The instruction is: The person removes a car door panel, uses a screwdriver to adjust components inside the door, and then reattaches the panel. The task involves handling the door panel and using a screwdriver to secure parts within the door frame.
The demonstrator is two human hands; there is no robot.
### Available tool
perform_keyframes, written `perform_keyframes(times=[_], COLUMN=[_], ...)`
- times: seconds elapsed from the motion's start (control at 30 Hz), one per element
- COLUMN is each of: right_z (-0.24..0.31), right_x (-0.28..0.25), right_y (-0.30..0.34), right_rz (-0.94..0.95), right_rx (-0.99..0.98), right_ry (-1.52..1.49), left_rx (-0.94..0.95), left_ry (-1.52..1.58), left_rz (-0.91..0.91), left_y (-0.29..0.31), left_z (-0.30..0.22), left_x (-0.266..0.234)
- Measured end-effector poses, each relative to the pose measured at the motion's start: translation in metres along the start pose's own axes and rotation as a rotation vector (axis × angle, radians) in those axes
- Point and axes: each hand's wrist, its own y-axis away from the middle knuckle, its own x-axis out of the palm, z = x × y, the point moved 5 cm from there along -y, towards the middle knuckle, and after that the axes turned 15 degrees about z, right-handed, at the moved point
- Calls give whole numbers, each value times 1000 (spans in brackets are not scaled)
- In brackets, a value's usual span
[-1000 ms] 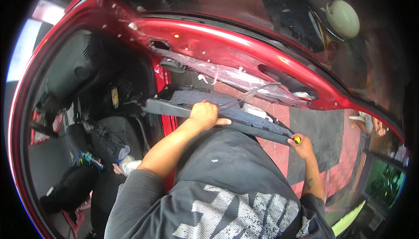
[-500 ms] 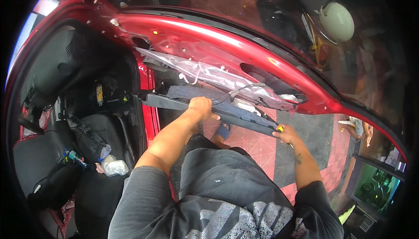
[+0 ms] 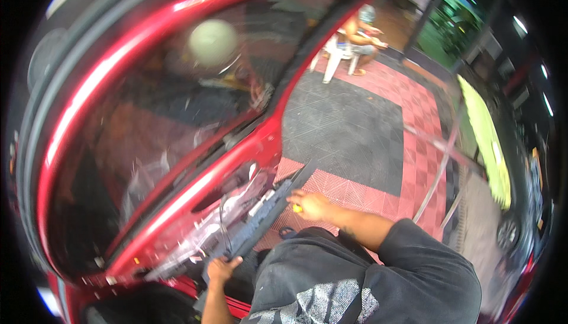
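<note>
A dark door trim panel (image 3: 255,222) with a grey-blue fabric face stands tilted beside the red car door (image 3: 195,197). My left hand (image 3: 221,269) grips its near end, thumb over the edge. Farther along the same panel, my right hand (image 3: 312,206) is closed at the edge. A small yellow thing (image 3: 297,208) shows in that hand; its kind I cannot make out. Between panel and door, clear plastic sheeting (image 3: 198,235) covers the door's inner side, and a thin dark cable (image 3: 223,211) hangs there.
The door's window frame rises at the left. A person (image 3: 362,37) sits on a white plastic chair (image 3: 336,58) beyond the door, on red and black floor tiles (image 3: 349,129). At the right are a yellow-green cloth (image 3: 486,141) and a dark car (image 3: 515,217).
My view has swung to the right, bringing the seated person and the floor into sight. Both hands still hold the panel, which now appears slanted up toward the right.
</note>
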Motion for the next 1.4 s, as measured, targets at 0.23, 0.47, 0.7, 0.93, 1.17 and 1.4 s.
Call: perform_keyframes(times=[0.23, 0.47, 0.7, 0.93, 1.17, 1.4], right_z=[-51, -42, -64, 20, 70, 4], right_x=[169, 287, 191, -142, -199, 44], right_y=[142, 236, 219, 248, 267, 217], right_rz=[-110, -32, -94, -1202, -1164, -1051], right_rx=[584, 1019, 928, 84, 96, 293], right_ry=[-541, -673, -902, -522, -483, -837], left_rx=[129, 111, 117, 198, 134, 141], left_ry=[-193, -290, -281, -300, -188, -195], left_rz=[61, 212, 188, 34, 148, 176], left_y=[-15, -13, 13, -4, -6, 7], left_z=[-2, 19, 16, 30, 37, 16], left_x=[-4, -26, -41, -30, -31, -25])
